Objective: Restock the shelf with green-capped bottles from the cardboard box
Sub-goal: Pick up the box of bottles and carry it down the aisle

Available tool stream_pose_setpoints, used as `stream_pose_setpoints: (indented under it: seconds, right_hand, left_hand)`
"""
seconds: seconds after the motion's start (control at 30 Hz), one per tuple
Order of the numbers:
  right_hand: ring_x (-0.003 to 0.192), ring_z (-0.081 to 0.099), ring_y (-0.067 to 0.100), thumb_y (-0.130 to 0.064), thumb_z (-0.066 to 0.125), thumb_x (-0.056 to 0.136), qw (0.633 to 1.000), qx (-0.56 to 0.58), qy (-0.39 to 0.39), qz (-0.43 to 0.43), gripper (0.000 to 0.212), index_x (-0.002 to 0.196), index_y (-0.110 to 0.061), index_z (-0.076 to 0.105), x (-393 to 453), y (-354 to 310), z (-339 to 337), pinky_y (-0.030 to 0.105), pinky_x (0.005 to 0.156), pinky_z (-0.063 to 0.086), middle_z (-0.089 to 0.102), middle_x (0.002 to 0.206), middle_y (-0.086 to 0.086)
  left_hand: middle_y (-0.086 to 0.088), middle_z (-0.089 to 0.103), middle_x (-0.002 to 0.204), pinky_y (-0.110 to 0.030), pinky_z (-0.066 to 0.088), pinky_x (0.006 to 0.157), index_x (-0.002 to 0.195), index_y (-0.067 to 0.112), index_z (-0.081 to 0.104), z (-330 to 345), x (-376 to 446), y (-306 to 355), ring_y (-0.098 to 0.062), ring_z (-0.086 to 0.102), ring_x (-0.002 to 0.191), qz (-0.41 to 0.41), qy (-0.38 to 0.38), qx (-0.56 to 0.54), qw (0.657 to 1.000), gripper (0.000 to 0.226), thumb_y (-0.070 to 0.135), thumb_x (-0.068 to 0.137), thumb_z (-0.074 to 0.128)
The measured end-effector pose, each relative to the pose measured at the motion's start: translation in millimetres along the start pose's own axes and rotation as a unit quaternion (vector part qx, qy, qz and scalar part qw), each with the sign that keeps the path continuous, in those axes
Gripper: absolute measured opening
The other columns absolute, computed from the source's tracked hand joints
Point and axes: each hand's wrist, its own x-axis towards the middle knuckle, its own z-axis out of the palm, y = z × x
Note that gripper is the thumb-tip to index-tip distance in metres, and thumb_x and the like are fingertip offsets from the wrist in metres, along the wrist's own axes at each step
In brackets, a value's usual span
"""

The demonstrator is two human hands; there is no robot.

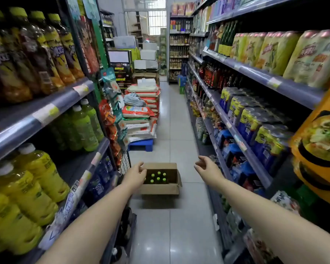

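Both hands reach empty toward the box on the floor: left hand spread at its left edge, right hand spread beside it. Next, grasp bottles.

1. Pale glossy floor tiles run down the narrow aisle ahead of my hands.
2. Grey metal shelving stands beside my left hand, more shelving beside my right.
3. Far beyond my fingers, a barred window lets in daylight.
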Motion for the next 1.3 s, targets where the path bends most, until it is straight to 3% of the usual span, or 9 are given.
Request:
stream_pose_setpoints:
  seconds: [0.13, 0.33, 0.5, 0.63, 0.9, 1.13, 1.3]
  right_hand:
    - [0.111, 0.055, 0.018, -0.022, 0.056, 0.092, 0.999, -0.005, -0.006, 0.037, 0.049, 0.137, -0.009, 0.041, 18.2, 11.7, 14.2, 0.024, 0.09, 0.04, 0.059, 0.123, 0.007]
    - [0.116, 0.055, 0.021, -0.023, 0.054, 0.093, 0.998, -0.026, -0.017, 0.061, 0.049, 0.137, -0.008, 0.04, 88.4, 35.7, 31.7, 0.023, 0.088, 0.038, 0.058, 0.128, 0.009]
    - [0.118, 0.054, 0.022, -0.023, 0.053, 0.094, 0.996, -0.009, -0.032, 0.078, 0.048, 0.138, -0.008, 0.04, 180.7, 51.1, 46.7, 0.023, 0.088, 0.037, 0.058, 0.127, 0.008]
    - [0.114, 0.054, 0.022, -0.026, 0.053, 0.094, 0.992, 0.012, -0.047, 0.118, 0.048, 0.137, -0.01, 0.041, 258.3, 56.2, 51.4, 0.027, 0.089, 0.04, 0.058, 0.123, 0.006]
    - [0.104, 0.053, 0.017, -0.026, 0.051, 0.095, 0.989, -0.001, -0.085, 0.119, 0.047, 0.137, -0.01, 0.04, 379.2, 59.7, 59.5, 0.027, 0.084, 0.039, 0.056, 0.117, 0.002]
    - [0.103, 0.052, 0.015, -0.027, 0.051, 0.094, 0.984, -0.005, -0.106, 0.144, 0.047, 0.137, -0.011, 0.04, 452.1, 78.8, 86.1, 0.025, 0.087, 0.039, 0.054, 0.112, -0.001]
    - [0.103, 0.053, 0.018, -0.023, 0.053, 0.094, 0.978, -0.002, -0.065, 0.199, 0.048, 0.137, -0.006, 0.041, 521.4, 92.2, 110.2, 0.025, 0.087, 0.037, 0.057, 0.115, 0.006]
  left_hand:
    - [-0.01, 0.059, 0.129, -0.027, 0.042, 0.09, 0.141, 0.013, 0.04, 3.6, 25.5, -11.7, -0.024, 0.056, 0.116, -0.024, -0.007, -0.009, 1.0, 0.046, 0.018, 0.096, 0.047]
    - [-0.011, 0.06, 0.129, -0.034, 0.041, 0.103, 0.139, 0.011, 0.042, 21.8, 98.9, -28.5, -0.026, 0.054, 0.121, -0.055, -0.029, 0.008, 0.998, 0.046, 0.02, 0.094, 0.048]
    - [-0.012, 0.059, 0.13, -0.036, 0.043, 0.101, 0.14, 0.011, 0.041, 37.2, 181.6, -34.1, -0.027, 0.056, 0.117, -0.079, -0.046, 0.008, 0.996, 0.047, 0.021, 0.094, 0.048]
    - [-0.011, 0.058, 0.131, -0.034, 0.039, 0.103, 0.14, 0.012, 0.041, 41.2, 255.1, -24.8, -0.028, 0.053, 0.12, -0.122, -0.018, 0.006, 0.992, 0.046, 0.023, 0.095, 0.047]
    - [-0.008, 0.058, 0.13, -0.047, 0.041, 0.104, 0.14, 0.019, 0.039, 46.8, 366.1, -29.6, -0.026, 0.055, 0.118, -0.156, -0.031, -0.038, 0.987, 0.049, 0.029, 0.093, 0.049]
    - [-0.011, 0.058, 0.13, -0.044, 0.041, 0.105, 0.14, 0.015, 0.04, 61.3, 457.8, -56.5, -0.027, 0.055, 0.118, -0.175, -0.055, -0.03, 0.983, 0.049, 0.027, 0.094, 0.049]
    - [-0.011, 0.054, 0.135, -0.037, 0.038, 0.106, 0.141, 0.013, 0.038, 69.5, 541.9, -78.2, -0.028, 0.051, 0.124, -0.174, -0.07, -0.023, 0.982, 0.046, 0.024, 0.096, 0.046]
